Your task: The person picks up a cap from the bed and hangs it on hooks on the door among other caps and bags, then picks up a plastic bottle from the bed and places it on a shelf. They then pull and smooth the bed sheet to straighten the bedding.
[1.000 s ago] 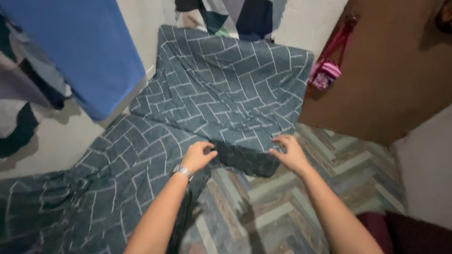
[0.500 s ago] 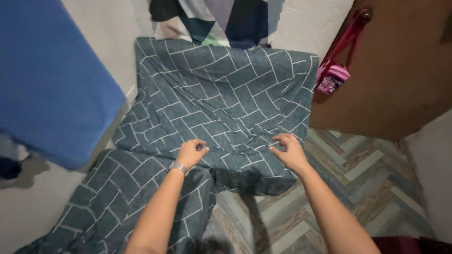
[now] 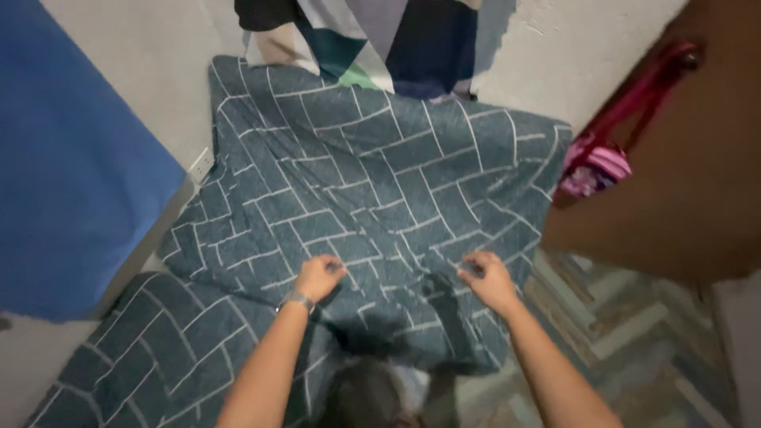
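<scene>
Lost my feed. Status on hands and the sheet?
Left hand and right hand both pinching the grey patterned sheet. Sheet spread over the floor. Pink bag hangs on the door, clear of it.

I am looking into a home, probably a bedroom. Patterned bed sheets (image 3: 380, 182) are lying spread out, beside a wooden door (image 3: 697, 158), herringbone flooring (image 3: 626, 325) and a wall socket (image 3: 200, 165).
</scene>
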Tool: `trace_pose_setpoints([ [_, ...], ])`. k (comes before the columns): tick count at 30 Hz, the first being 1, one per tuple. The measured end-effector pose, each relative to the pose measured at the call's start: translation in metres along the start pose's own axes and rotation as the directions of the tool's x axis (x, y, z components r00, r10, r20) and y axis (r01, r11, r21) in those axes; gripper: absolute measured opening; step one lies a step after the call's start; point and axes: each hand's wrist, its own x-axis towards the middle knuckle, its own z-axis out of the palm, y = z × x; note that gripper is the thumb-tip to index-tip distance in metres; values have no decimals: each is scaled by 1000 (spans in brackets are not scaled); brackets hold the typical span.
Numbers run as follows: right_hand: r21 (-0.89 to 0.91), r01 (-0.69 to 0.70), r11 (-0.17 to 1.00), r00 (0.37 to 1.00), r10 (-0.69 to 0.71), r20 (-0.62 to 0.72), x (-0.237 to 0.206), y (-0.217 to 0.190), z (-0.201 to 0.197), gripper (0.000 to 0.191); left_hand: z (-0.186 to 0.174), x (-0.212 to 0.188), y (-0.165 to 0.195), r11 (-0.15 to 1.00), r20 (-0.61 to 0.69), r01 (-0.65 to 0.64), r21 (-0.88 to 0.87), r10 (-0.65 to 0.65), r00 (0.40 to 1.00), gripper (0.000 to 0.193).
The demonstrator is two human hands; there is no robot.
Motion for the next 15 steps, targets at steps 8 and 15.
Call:
trace_pose_setpoints([
  [8,10,-109,994,991,108,80,84,96,85,36,77,64,-71,971,81,230,71,-235,968,33],
  [15,-10,-141,990,973,141,181,116,163,186,33,145,120,-165,942,85,287,176,-305,949,35],
])
